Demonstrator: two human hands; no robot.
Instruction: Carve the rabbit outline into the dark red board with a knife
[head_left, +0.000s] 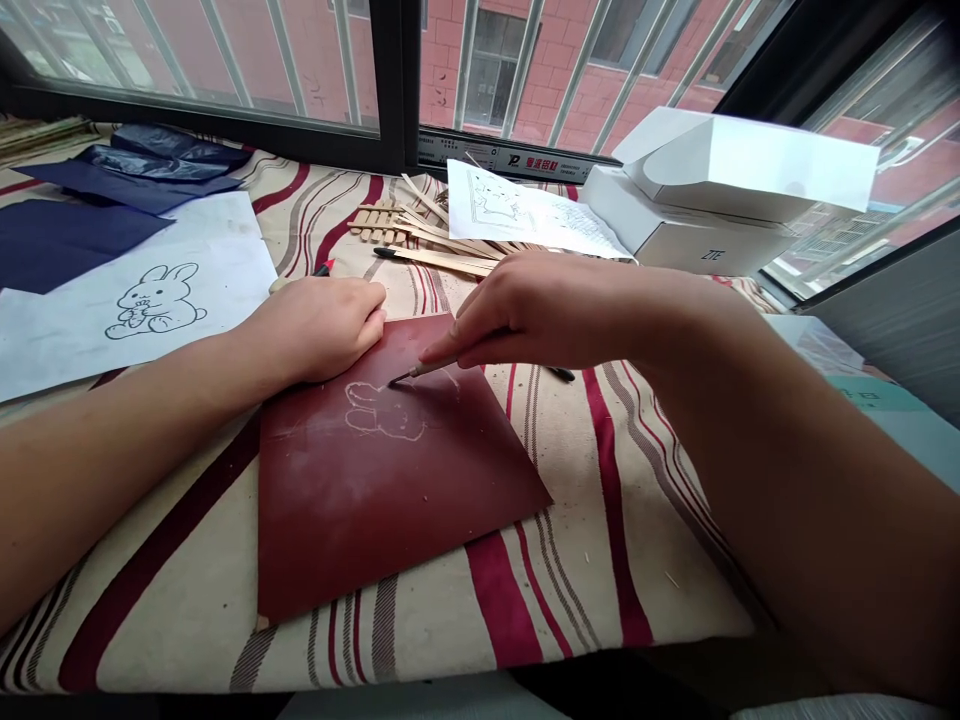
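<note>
Cream, crimson-striped cloth (652,540) is carrying everything I am watching from afar. On it, in the middle, the brown sheet (390,520) is lying flat. I am judging the work as partway along: a pale rabbit (386,415) is showing two ears, a face and, near my right hand (536,310), a loose curve, while I am finding no closed body and the sheet's near half is looking bare. The sheet is sitting askew, its nearest corner pointing to the lower left; it is looking too nearly square for me to be naming a long axis. White paper (247,250) bearing an inked rabbit (156,300) is lying to its left. My left hand (330,318) is resting in a loose fist on the sheet's far left edge; my right hand is pinching a thin tool (414,371). The pale rabbit is lying sideways, ears pointing left. The tool is slanting across the sheet, its long axis running leftward and downward to a dark tip, which is meeting the surface beside the upper ear.
</note>
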